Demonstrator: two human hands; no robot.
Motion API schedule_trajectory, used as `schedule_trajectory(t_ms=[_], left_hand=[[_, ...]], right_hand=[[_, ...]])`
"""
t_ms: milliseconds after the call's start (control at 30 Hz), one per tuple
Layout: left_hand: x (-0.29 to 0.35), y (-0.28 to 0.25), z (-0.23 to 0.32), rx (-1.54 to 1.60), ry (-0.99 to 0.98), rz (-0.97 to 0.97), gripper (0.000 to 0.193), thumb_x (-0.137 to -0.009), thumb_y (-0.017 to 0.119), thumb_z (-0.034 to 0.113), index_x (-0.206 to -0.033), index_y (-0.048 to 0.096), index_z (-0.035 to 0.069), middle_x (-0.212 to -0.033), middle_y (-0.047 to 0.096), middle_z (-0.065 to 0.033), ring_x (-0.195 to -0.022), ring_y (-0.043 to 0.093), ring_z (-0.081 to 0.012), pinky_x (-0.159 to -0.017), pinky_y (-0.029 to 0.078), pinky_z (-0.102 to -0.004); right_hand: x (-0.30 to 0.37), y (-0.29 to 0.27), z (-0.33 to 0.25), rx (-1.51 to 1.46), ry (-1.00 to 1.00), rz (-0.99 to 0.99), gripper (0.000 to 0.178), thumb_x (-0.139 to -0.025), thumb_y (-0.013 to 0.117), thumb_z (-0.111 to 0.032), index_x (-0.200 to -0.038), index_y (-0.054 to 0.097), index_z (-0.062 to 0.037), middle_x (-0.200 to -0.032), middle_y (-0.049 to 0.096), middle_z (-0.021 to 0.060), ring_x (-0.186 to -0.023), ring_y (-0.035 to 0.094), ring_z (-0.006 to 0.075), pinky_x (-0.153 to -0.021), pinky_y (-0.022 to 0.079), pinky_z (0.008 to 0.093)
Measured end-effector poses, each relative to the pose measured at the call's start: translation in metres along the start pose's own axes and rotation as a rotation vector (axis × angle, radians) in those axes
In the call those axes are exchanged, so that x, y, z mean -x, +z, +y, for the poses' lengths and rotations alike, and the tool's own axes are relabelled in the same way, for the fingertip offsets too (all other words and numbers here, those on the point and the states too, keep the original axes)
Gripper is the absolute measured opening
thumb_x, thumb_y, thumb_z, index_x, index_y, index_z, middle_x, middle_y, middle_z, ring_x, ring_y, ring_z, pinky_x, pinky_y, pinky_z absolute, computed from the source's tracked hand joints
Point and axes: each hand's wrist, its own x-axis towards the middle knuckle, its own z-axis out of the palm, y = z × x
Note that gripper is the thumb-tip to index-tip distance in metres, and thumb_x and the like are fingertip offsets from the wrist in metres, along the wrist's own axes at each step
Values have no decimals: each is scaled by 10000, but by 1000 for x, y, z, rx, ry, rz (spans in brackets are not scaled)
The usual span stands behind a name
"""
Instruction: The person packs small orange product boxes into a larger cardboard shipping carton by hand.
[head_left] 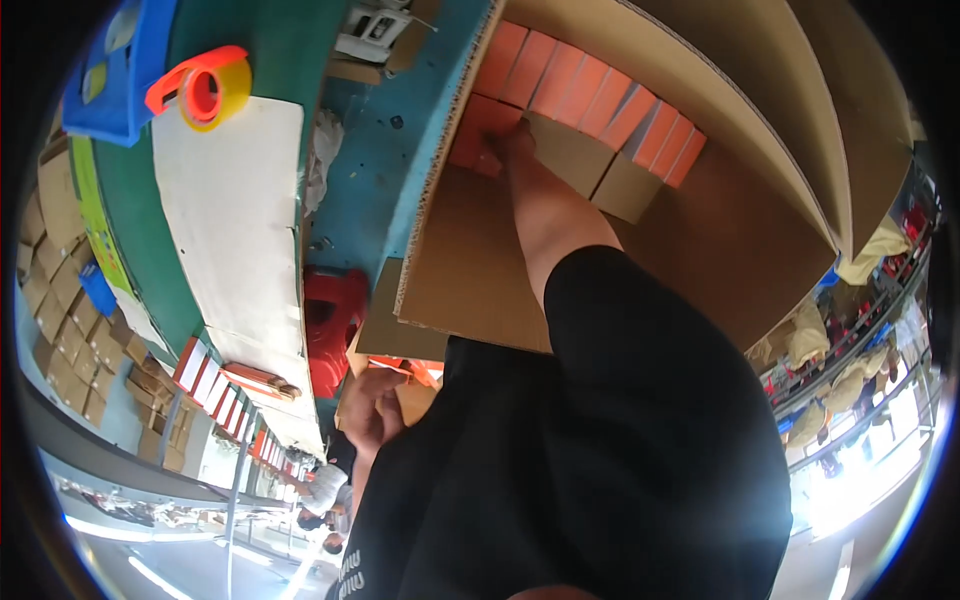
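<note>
Reaching deep into an open carton (470, 270), a worker is bringing the right hand (510, 145) down onto an orange box (470, 135) in the corner by the left wall. The carton's raw corrugated edge is running close along the left of that hand, leaving little room there, while bare brown cardboard is spreading under the forearm and to its right, where tall flaps (800, 110) are standing. A row of orange boxes (590, 90) is lining the far wall, with two plain brown faces (570, 155) lying just before it. The right hand's fingers are bending at the box and touching it; shadow is hiding whether they are gripping. The left hand (372, 410) is hanging half curled near orange packaging (425, 370) beside the worker's black shirt (520, 470), and whether it is holding anything cannot be told. A tape dispenser (205, 90) is resting on the green table (180, 265).
</note>
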Motion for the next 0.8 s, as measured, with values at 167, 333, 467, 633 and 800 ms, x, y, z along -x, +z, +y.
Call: schedule_trajectory(t_ms=[167,333,467,633,800], left_hand=[[-118,22,73,-51,508,2,260,-856,522,-98,-1093,625,-68,-1062,650,-246,-923,647,-329,-791,538,-392],[-145,103,63,-592,213,104,706,-852,783,183,-1427,455,-62,-1362,550,-308,-1277,542,-489,-1049,478,-508],[-148,110,30,-710,147,171,473,-864,739,198,-1214,537,-49,-986,696,-277,-868,704,-486,-726,582,-507],[-146,127,40,-660,135,129,441,-858,745,206,-1171,538,-26,-983,689,-267,-874,696,-486,-728,567,-510],[-141,129,40,-694,155,196,453,-843,758,218,-1154,536,-26,-943,682,-255,-837,686,-492,-711,559,-507]], right_hand=[[-50,-62,55,287,-35,76,748,-731,856,-442,-1300,601,-29,-1293,667,221,-1196,657,369,-1023,534,445],[-32,-172,86,154,-325,233,513,-740,794,-361,-1087,662,-6,-1094,698,203,-968,679,359,-933,548,466],[-83,-328,113,314,-1,515,532,-735,768,-327,-1138,685,9,-1169,648,230,-1060,653,347,-956,543,449],[-103,-411,140,-293,180,238,513,-719,731,-243,-1178,712,-14,-971,747,139,-829,720,316,-738,582,458],[-98,-362,127,-300,170,300,434,-646,742,-184,-1028,740,22,-926,736,140,-795,704,283,-695,564,439]])
